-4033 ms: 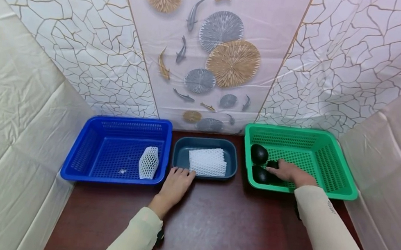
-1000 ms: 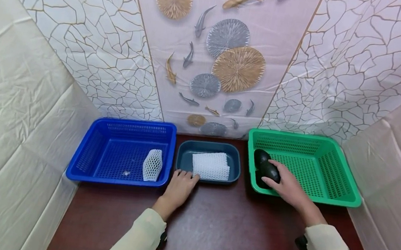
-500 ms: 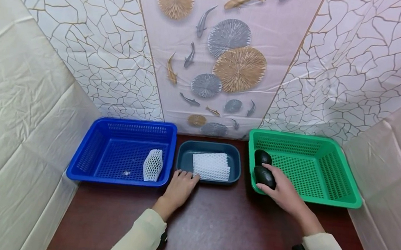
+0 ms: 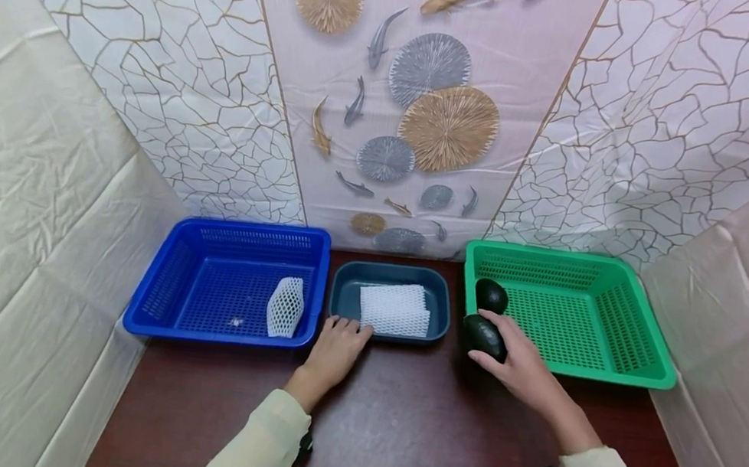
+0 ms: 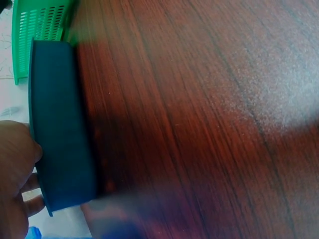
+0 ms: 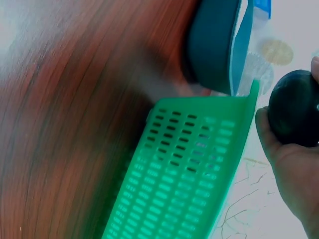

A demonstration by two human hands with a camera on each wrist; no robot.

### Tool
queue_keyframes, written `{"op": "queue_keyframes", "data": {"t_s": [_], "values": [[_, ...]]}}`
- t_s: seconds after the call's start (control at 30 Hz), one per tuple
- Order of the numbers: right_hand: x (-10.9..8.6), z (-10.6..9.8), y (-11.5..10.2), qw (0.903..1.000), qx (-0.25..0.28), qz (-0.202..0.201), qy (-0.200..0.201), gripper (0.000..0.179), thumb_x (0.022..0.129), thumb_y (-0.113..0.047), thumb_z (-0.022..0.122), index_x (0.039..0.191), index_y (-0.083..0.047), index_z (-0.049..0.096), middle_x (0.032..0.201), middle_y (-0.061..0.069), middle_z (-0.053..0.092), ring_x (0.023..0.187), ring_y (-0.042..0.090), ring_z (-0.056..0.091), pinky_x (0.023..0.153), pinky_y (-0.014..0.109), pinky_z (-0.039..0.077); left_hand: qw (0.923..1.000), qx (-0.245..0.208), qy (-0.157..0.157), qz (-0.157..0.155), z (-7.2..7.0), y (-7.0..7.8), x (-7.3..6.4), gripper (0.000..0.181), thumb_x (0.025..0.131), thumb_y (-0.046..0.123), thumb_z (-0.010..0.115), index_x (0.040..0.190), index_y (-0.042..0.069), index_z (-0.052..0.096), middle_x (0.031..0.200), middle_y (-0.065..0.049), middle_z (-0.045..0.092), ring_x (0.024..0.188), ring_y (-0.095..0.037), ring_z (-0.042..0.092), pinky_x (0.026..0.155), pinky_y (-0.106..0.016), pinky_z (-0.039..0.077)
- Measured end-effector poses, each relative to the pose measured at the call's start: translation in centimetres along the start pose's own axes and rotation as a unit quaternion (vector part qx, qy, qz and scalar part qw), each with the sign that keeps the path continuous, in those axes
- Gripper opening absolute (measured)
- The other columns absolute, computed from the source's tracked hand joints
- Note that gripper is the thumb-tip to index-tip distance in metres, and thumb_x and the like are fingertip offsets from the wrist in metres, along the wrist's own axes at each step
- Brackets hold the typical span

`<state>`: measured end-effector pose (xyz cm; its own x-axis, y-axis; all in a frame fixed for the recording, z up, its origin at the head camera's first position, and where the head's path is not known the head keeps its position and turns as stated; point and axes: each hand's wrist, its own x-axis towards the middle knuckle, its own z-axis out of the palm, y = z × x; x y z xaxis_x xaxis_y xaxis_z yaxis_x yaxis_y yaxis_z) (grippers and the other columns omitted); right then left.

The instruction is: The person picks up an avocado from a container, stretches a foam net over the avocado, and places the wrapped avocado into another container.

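My right hand (image 4: 518,359) holds a dark avocado (image 4: 484,337) between thumb and fingers, over the near left corner of the green basket (image 4: 639,375). In the right wrist view the avocado (image 6: 295,108) appears beyond the basket's rim. A second dark avocado (image 4: 491,296) lies inside that basket, by its left wall. My left hand (image 4: 334,354) rests its fingertips on the near rim of a dark teal tray (image 4: 440,291). White foam net sleeves (image 4: 395,309) lie flat in this tray. The left wrist view shows the thumb and fingers at the tray's edge.
On the left stands a blue basket (image 4: 152,327); a foam net sleeve (image 4: 286,308), bulged out, lies in it, near a small white scrap (image 4: 235,322). A patterned cloth wall (image 4: 418,215) closes off the back of the brown table (image 4: 407,430), with pale fabric at both sides.
From inside the green basket, my right hand has lifted the avocado and moved it left and toward me, to the basket's near corner. My left hand keeps its place on the tray rim.
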<state>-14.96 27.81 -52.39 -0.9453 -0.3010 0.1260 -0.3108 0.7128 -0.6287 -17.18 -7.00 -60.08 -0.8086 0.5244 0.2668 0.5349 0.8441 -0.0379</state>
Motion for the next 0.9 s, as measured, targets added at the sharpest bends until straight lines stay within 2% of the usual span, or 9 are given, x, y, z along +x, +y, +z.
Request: {"op": "queue_keyframes", "data": {"t_s": [0.2, 0.47, 0.67, 0.9], "values": [[-0.4, 1.0, -1.7, 0.9997, 0.016, -0.011, -0.014, 0.072, 0.096, -0.034, 0.074, 0.156, -0.014, 0.039, 0.15, 0.014, 0.048, 0.12, 0.029, 0.057, 0.086, 0.047, 0.055, 0.9999, -0.005, 0.013, 0.0, 0.0, -0.1, 0.1, 0.022, 0.1, 0.002, 0.059, 0.118, 0.012, 0.066, 0.105, -0.01, 0.072, 0.1, -0.029, 0.07, 0.1, -0.053, 0.051], [-1.0, 2.7, -3.3, 0.9983, 0.002, -0.052, -0.026, 0.066, 0.096, -0.034, 0.075, 0.152, -0.019, 0.044, 0.144, 0.004, 0.052, 0.12, 0.019, 0.056, 0.089, 0.043, 0.056, 0.9999, -0.004, 0.013, 0.001, 0.2, -0.1, 0.0, 0.02, 0.1, 0.002, 0.058, 0.116, 0.012, 0.066, 0.103, -0.01, 0.072, 0.1, -0.029, 0.07, 0.099, -0.053, 0.051], [-1.3, 3.7, -3.8, 0.9955, -0.01, -0.085, -0.039, 0.065, 0.095, -0.029, 0.076, 0.15, -0.019, 0.045, 0.143, 0.002, 0.053, 0.119, 0.017, 0.058, 0.089, 0.039, 0.057, 0.9999, -0.002, 0.01, 0.0, 0.1, -0.1, 0.1, 0.022, 0.1, 0.002, 0.059, 0.117, 0.013, 0.066, 0.105, -0.01, 0.072, 0.101, -0.028, 0.069, 0.1, -0.053, 0.051], [-1.4, 4.8, -3.8, 0.9933, -0.034, -0.1, -0.048, 0.065, 0.092, -0.029, 0.079, 0.149, -0.017, 0.048, 0.144, 0.003, 0.054, 0.126, 0.018, 0.057, 0.097, 0.044, 0.055, 1.0, -0.002, 0.008, 0.0, 0.2, -0.1, 0.0, 0.023, 0.1, 0.002, 0.06, 0.119, 0.013, 0.066, 0.106, -0.01, 0.072, 0.101, -0.028, 0.07, 0.101, -0.053, 0.051]]}}
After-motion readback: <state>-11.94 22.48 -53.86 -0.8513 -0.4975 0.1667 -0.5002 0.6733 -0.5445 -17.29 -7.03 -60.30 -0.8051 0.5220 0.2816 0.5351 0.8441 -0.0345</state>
